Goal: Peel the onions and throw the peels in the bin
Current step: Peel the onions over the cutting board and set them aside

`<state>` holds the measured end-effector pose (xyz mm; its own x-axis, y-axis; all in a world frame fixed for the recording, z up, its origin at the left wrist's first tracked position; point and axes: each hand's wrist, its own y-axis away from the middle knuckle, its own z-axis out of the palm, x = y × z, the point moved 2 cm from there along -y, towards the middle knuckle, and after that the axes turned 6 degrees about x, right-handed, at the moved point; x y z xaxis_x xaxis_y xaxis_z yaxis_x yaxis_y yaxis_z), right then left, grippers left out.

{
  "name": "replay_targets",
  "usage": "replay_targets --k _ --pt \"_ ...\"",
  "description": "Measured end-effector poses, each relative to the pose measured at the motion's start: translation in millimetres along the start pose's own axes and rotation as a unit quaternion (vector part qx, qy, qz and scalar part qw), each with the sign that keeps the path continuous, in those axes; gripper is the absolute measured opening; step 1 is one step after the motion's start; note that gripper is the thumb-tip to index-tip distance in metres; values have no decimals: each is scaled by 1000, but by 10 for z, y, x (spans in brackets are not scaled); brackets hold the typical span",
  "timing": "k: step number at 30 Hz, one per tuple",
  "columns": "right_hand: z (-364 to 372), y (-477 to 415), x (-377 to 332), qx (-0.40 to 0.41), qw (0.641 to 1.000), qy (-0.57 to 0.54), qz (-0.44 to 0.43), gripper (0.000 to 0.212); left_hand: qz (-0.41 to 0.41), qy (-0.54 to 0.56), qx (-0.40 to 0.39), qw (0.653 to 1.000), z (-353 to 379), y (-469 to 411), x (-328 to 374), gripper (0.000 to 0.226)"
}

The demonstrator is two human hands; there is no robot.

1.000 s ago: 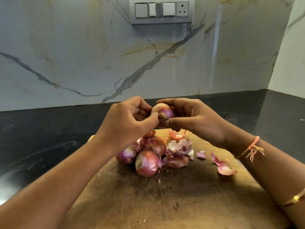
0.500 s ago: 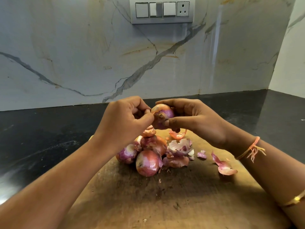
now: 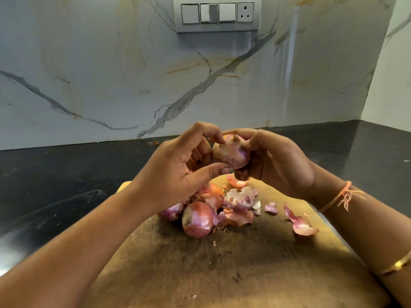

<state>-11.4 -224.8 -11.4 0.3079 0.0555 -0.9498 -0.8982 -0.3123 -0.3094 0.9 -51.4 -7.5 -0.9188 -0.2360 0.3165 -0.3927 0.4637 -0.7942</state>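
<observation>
A purple-pink onion (image 3: 231,153) is held above a wooden cutting board (image 3: 233,270). My right hand (image 3: 280,158) cups it from the right and behind. My left hand (image 3: 178,172) pinches it, with fingertips on its top and the thumb under its lower left. On the board below lie three more onions: one in front (image 3: 196,218), one behind it (image 3: 213,193), one partly hidden under my left wrist (image 3: 171,212). Loose peels (image 3: 240,198) are heaped beside them, and a single curled peel (image 3: 300,223) lies to the right.
The board sits on a black stone counter (image 3: 66,185) that runs to a marble-patterned wall (image 3: 111,74). A switch panel with a socket (image 3: 216,14) is mounted on the wall. No bin is in view.
The onion has turned in my hands, so a broad skin side now faces me. My left hand has opened wider, with the thumb lowered under the onion.
</observation>
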Motion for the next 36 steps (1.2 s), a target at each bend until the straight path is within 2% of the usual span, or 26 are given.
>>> replay_targets --k 8,13,17,25,28,31,36 --pt "30 -2 4 -6 1000 -26 14 44 26 5 -5 1000 5 13 17 25" --pt "17 -11 23 5 1000 -6 16 38 23 -20 -3 1000 -1 23 3 39" --pt "5 -12 29 6 999 42 8 34 39 -69 -20 997 -5 25 -8 37" --pt "-14 -26 34 30 995 98 20 47 39 -85 -34 995 10 33 -6 26" --pt "-22 -34 27 32 992 126 7 58 25 -91 -37 995 8 29 -5 33" --pt "-18 -42 29 35 988 151 4 58 22 -110 -49 993 11 31 -8 35" --pt "-26 -47 28 47 989 139 11 55 32 -128 -43 990 17 32 5 22"
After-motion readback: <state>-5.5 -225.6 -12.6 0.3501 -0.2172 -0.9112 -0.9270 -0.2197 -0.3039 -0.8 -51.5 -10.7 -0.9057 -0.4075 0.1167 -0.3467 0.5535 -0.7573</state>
